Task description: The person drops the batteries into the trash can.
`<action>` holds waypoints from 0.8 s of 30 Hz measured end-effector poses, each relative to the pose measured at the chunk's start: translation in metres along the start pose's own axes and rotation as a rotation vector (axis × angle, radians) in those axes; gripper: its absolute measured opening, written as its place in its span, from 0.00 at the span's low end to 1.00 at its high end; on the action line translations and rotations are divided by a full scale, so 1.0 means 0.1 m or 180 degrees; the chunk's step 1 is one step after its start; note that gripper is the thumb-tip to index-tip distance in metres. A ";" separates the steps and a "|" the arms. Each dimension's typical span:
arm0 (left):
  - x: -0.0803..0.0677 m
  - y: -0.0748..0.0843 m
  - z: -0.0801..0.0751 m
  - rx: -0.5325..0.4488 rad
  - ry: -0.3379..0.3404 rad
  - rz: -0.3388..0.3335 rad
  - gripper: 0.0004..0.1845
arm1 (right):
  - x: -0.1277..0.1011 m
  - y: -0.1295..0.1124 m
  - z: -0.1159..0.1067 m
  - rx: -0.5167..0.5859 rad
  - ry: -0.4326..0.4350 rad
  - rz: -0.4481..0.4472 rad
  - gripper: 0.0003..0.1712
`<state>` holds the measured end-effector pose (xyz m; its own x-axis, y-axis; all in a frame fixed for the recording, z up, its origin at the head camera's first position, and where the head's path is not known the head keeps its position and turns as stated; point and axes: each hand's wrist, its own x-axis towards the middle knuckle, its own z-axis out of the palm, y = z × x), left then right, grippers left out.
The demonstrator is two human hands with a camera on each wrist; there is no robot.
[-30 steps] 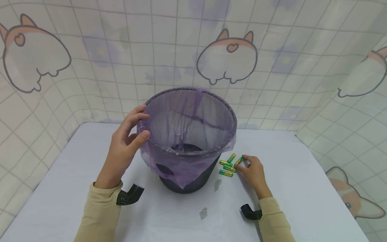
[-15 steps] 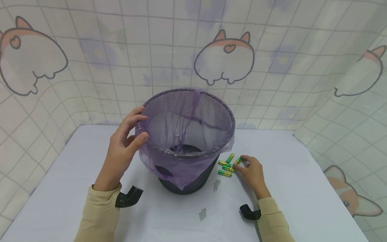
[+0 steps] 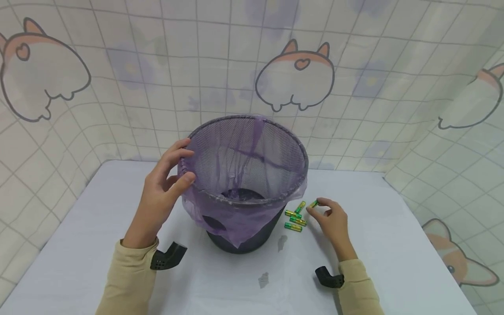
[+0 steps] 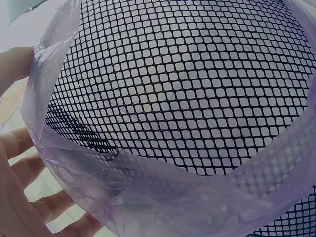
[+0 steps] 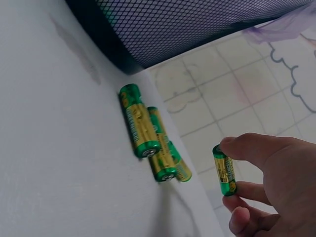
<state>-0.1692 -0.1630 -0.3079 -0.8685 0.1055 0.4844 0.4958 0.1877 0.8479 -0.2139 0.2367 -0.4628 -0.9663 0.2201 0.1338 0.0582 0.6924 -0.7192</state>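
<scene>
Okay, head view: left hand [image 3: 157, 188] clamped on the rim of the mesh wastebasket [image 3: 261, 236]; right hand [image 3: 332, 223] pinching a green-and-gold battery [image 3: 313, 204], four more batteries [image 3: 298, 221] on the tabletop [image 3: 393, 227] beside the wastebasket. Left wrist: thumb and fingers at the purple liner [image 4: 163, 207]. Right wrist: pinched battery clear of the tabletop.
</scene>
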 end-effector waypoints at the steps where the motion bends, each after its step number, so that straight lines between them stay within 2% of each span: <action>1: 0.00 0.00 0.00 0.0003 0.0000 -0.0005 0.22 | 0.00 -0.02 -0.02 0.0018 0.0010 -0.0003 0.27; 12: 0.01 0.01 0.01 0.0029 -0.0011 -0.0011 0.22 | -0.06 -0.28 -0.24 0.0129 0.0304 -0.0061 0.26; 24: 0.00 0.01 0.01 0.0030 0.0003 -0.0032 0.22 | -0.19 -0.56 -0.50 0.0302 0.0624 -0.0301 0.24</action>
<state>-0.1686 -0.1623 -0.3075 -0.8734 0.1025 0.4761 0.4870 0.1979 0.8507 -0.1860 0.2281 -0.3905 -0.8985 0.2931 0.3268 -0.0630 0.6506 -0.7568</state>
